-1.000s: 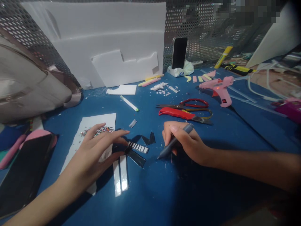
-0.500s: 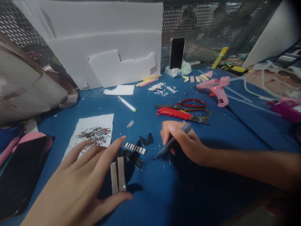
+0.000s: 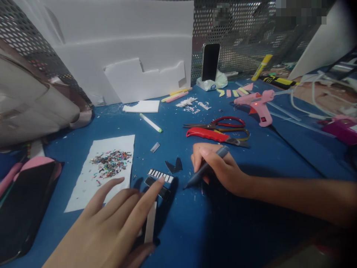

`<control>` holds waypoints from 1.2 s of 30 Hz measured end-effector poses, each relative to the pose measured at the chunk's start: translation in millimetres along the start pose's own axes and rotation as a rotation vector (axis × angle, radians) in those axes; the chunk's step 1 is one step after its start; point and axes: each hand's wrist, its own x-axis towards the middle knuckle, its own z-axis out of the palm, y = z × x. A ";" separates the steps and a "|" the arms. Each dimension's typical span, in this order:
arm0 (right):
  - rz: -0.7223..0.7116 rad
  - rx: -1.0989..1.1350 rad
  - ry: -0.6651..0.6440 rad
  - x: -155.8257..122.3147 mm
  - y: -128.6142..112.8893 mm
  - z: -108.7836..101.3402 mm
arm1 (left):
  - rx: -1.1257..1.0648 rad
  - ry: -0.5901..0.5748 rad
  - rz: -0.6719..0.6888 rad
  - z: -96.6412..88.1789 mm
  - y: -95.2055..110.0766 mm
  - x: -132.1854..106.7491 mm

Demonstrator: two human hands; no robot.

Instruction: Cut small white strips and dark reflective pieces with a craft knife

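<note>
Blue table (image 3: 259, 175): R hand (image 3: 223, 169) grips pen (image 3: 195, 179), L hand (image 3: 111, 227) over strips (image 3: 160, 175).

Blue table top (image 3: 195, 227), littered.
- 12 o'clock: white foam boards (image 3: 125, 41) leaning upright; black smartphone (image 3: 210, 62) propped in a white holder (image 3: 221, 80).
- 1 o'clock: pink hot-glue gun (image 3: 258, 104), lying flat.
- Near centre: red-handled scissors (image 3: 223, 123), just beside a red utility knife (image 3: 212, 135); white marker with green tip (image 3: 150, 123); yellow and pink sticks (image 3: 176, 95); small white foam slab (image 3: 142, 107).
- 9 o'clock: white paper sheet (image 3: 83, 190) bearing a heap of multicoloured scraps (image 3: 111, 162).
- 8 o'clock: dark flat screen device (image 3: 25, 204).
</note>
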 end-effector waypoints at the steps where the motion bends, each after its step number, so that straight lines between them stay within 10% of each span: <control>1: 0.000 -0.002 -0.001 -0.3 0.2 0.0 | -0.023 -0.003 0.019 0.3 2.5 0.4; 23: 0.008 0.016 -0.001 -1.7 -1.6 2.2 | -0.055 0.023 0.309 2.9 11.7 3.8; 36: -0.089 -0.059 0.009 0.2 -5.5 3.8 | -0.092 0.206 0.216 27.6 31.6 0.9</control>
